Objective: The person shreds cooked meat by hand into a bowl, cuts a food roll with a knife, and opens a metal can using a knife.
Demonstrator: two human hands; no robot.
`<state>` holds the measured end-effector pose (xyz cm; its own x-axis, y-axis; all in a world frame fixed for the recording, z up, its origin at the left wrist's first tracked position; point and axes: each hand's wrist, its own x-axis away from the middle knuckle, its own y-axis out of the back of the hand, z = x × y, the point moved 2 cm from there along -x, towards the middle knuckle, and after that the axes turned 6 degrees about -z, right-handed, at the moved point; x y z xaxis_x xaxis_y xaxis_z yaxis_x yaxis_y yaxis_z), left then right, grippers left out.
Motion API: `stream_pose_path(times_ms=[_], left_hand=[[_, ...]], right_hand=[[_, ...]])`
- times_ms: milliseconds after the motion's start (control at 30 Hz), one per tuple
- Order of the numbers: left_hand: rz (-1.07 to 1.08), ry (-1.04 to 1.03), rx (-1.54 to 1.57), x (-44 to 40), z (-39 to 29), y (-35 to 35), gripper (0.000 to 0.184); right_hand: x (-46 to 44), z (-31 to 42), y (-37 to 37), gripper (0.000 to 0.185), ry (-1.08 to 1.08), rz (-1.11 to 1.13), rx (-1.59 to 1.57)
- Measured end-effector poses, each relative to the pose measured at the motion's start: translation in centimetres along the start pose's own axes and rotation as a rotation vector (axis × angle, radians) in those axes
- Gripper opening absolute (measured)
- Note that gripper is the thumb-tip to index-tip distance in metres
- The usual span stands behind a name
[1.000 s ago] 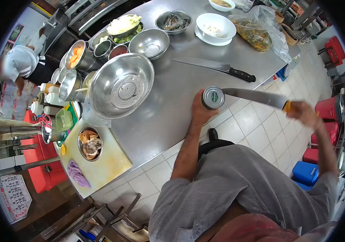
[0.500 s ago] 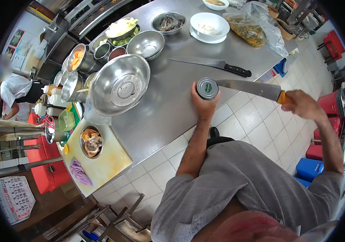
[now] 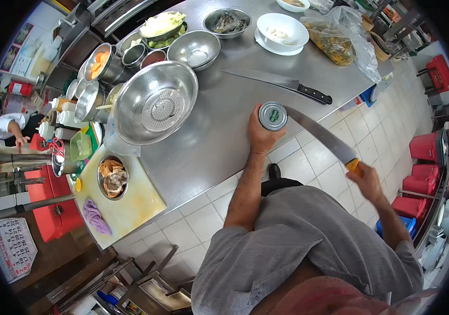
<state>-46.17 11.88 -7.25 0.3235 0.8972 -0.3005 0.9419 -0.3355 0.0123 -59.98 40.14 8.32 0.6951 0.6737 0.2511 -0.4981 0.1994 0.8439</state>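
My left hand is wrapped round a tin can with a green mark on its silver lid, at the near edge of the steel table. In my right hand is the yellow handle of a large kitchen knife. Its broad blade points up and left, the tip end close by the can's right rim; whether they touch I cannot tell. Behind the can, a second knife with a black handle lies on the table.
A big steel colander stands left of the can, with several bowls behind it. A cutting board carries a bowl of brownish food and a purple cloth. A white bowl and a plastic bag of food stand at the back.
My right hand has moved down and left, bringing the knife to a steeper slant. My left hand still holds the can. The view has shifted slightly, and the person at far left has moved.
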Motion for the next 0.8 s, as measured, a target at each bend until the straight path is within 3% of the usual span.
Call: stream_pose_path(times_ms=[67,167,233,300,433,633,767,800], left_hand=[[0.000,-0.007,-0.019,-0.2,-0.2,0.0,0.080],[0.040,-0.015,0.011,-0.1,0.3,-0.2,0.079],[0.079,-0.010,0.049,0.2,0.3,-0.4,0.079],[0.059,-0.021,-0.011,0.4,-0.1,-0.5,0.080],[0.058,-0.011,0.000,0.4,0.2,-0.1,0.080],[0.106,-0.031,0.013,-0.2,0.0,0.6,0.079],[0.166,0.018,0.083,-0.4,0.8,0.6,0.081],[0.160,0.023,0.081,-0.4,0.9,0.6,0.081]], right_hand=[[0.2,-0.4,-0.5,0.030,-0.079,0.049,-0.086],[-2.9,3.9,5.4,0.028,-0.161,0.256,-0.044],[-5.3,6.9,8.7,0.028,-0.109,0.341,0.188],[-7.0,8.6,10.5,0.032,0.248,0.201,0.513],[-7.3,11.5,11.1,0.035,0.249,0.202,0.598],[-2.4,2.1,2.7,0.031,0.029,0.016,0.164],[-1.2,2.3,1.9,0.031,-0.048,-0.031,0.091],[-2.3,2.4,3.2,0.029,-0.001,0.061,0.062]])
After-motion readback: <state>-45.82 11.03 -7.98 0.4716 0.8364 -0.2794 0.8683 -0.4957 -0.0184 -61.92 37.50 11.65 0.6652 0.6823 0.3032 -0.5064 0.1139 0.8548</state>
